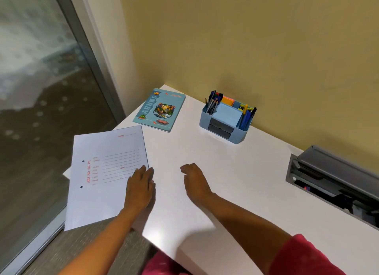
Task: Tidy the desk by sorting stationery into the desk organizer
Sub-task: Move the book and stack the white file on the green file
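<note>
Desk point(205, 172), white, against yellow wall. Organizer point(225, 121), pale blue, near the wall: pens and pencils upright at both ends, blue and orange note pads between. Notebook point(161, 109) flat, left of organizer, apart. File folder point(102, 176) overhanging the desk's left edge. Left hand point(140, 186) flat on folder's corner, fingers extended, gripping nothing. Right hand point(195, 181) over bare desk, fingers loosely curled, empty.

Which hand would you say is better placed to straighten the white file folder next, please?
Left, probably: the left hand already rests flat on the white file folder, which overhangs the desk edge. The right hand hovers beside it, empty.
</note>
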`<state>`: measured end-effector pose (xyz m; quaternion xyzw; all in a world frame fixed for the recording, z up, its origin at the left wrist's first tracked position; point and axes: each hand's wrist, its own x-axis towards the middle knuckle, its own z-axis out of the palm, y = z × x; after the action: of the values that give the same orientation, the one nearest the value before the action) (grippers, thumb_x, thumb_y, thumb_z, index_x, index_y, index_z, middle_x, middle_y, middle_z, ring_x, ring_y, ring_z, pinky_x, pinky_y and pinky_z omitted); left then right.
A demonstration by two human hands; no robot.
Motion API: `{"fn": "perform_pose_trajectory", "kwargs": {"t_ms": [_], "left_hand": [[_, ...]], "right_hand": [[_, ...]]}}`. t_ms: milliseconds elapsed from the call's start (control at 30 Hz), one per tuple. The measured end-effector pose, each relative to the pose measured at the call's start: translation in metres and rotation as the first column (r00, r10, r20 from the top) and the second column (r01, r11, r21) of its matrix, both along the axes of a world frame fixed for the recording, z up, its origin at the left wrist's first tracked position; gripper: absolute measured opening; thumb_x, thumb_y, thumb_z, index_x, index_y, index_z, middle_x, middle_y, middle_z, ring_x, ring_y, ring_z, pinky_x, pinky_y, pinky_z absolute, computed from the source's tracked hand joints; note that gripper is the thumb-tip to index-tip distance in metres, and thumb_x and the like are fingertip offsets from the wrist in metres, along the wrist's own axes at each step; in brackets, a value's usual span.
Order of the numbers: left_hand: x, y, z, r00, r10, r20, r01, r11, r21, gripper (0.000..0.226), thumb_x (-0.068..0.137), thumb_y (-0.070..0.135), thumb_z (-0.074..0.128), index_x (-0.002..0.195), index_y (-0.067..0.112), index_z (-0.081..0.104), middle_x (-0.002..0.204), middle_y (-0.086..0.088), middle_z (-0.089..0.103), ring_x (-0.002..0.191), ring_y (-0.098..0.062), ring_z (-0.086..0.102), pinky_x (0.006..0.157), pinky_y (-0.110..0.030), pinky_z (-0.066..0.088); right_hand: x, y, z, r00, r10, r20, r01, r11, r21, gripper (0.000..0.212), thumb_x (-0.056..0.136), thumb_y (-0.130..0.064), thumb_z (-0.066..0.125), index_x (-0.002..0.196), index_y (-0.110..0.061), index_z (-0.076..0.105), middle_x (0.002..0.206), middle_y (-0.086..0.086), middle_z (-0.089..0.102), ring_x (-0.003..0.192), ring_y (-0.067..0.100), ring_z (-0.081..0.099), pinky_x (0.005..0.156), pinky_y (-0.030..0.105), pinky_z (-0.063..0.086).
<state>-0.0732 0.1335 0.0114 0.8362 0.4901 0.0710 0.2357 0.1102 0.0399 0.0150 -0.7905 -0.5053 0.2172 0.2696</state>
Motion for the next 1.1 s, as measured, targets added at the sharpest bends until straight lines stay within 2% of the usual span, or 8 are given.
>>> {"fn": "perform_pose_trajectory", "kwargs": {"t_ms": [133,267,400,533,667,767,900,1100], "left_hand": [[0.005,0.007,-0.006,0.987,-0.068,-0.148,0.051,0.992,-0.113,0.056,0.100,0.031,0.035,0.150,0.016,0.015,0.159,-0.005,0.005,0.147,-0.026,0.006,0.118,-0.043,0.011],[0.004,0.003,-0.016,0.958,-0.138,-0.251,0.096,0.980,-0.172,0.065,0.100,0.037,0.030,0.150,0.013,-0.006,0.157,-0.005,-0.016,0.147,-0.026,-0.009,0.118,-0.044,0.003],[0.002,0.001,-0.023,0.967,-0.130,-0.218,0.097,0.982,-0.159,0.067,0.100,0.035,0.029,0.148,0.011,-0.012,0.154,-0.003,-0.024,0.146,-0.026,-0.014,0.118,-0.044,-0.002],[-0.002,-0.002,-0.030,0.959,-0.147,-0.243,0.124,0.986,-0.109,0.069,0.090,0.041,0.009,0.142,0.009,-0.024,0.153,-0.005,-0.027,0.144,-0.027,-0.018,0.116,-0.042,-0.005],[-0.003,-0.003,-0.035,0.968,-0.153,-0.199,0.139,0.987,-0.084,0.067,0.089,0.044,0.006,0.127,0.031,-0.047,0.152,-0.004,-0.028,0.138,-0.026,-0.027,0.111,-0.037,-0.012],[-0.003,-0.004,-0.034,0.967,-0.141,-0.212,0.130,0.989,-0.064,0.063,0.087,0.047,-0.001,0.134,0.025,-0.037,0.151,-0.002,-0.032,0.139,-0.025,-0.028,0.110,-0.036,-0.016],[0.000,-0.006,-0.032,0.969,-0.113,-0.219,0.108,0.994,-0.034,0.066,0.095,0.041,0.015,0.140,0.021,-0.029,0.151,-0.002,-0.032,0.141,-0.026,-0.025,0.112,-0.037,-0.015],[-0.003,-0.008,-0.030,0.951,-0.126,-0.284,0.112,0.992,-0.065,0.065,0.093,0.042,0.022,0.150,0.016,0.007,0.158,-0.006,0.004,0.145,-0.028,-0.001,0.115,-0.038,-0.011]], "right_hand": [[0.013,0.055,0.006,0.994,0.072,0.088,-0.066,0.996,-0.066,0.046,0.093,0.000,0.042,0.138,-0.009,0.044,0.139,0.010,0.043,0.129,0.023,0.040,0.107,0.029,0.035],[0.023,0.110,0.013,0.968,0.184,0.173,-0.153,0.972,-0.177,0.055,0.097,-0.006,0.040,0.149,-0.009,0.020,0.156,0.010,0.019,0.143,0.024,0.018,0.116,0.034,0.022],[0.020,0.154,0.015,0.969,0.190,0.160,-0.156,0.966,-0.204,0.060,0.097,-0.008,0.042,0.150,-0.009,0.013,0.158,0.008,0.012,0.144,0.025,0.016,0.117,0.037,0.022],[0.026,0.189,0.010,0.902,0.315,0.295,-0.246,0.937,-0.247,0.062,0.096,-0.009,0.043,0.148,0.002,0.011,0.156,0.015,0.012,0.144,0.030,0.011,0.115,0.041,0.025],[0.033,0.211,0.006,0.906,0.321,0.275,-0.213,0.908,-0.360,0.062,0.098,-0.014,0.038,0.148,0.002,0.005,0.157,0.016,0.004,0.145,0.033,0.003,0.118,0.039,0.012],[0.040,0.204,-0.007,0.890,0.377,0.257,-0.233,0.859,-0.455,0.063,0.099,-0.017,0.035,0.148,0.000,0.001,0.158,0.015,-0.005,0.145,0.035,-0.003,0.118,0.043,0.010],[0.041,0.170,-0.020,0.888,0.383,0.253,-0.253,0.868,-0.427,0.064,0.099,-0.013,0.033,0.149,-0.005,-0.006,0.158,0.009,-0.014,0.146,0.029,-0.007,0.119,0.040,0.008],[0.030,0.109,-0.023,0.901,0.354,0.250,-0.254,0.899,-0.356,0.062,0.102,-0.022,0.032,0.150,-0.011,-0.006,0.158,0.003,-0.014,0.146,0.020,-0.008,0.117,0.033,0.003]]}}
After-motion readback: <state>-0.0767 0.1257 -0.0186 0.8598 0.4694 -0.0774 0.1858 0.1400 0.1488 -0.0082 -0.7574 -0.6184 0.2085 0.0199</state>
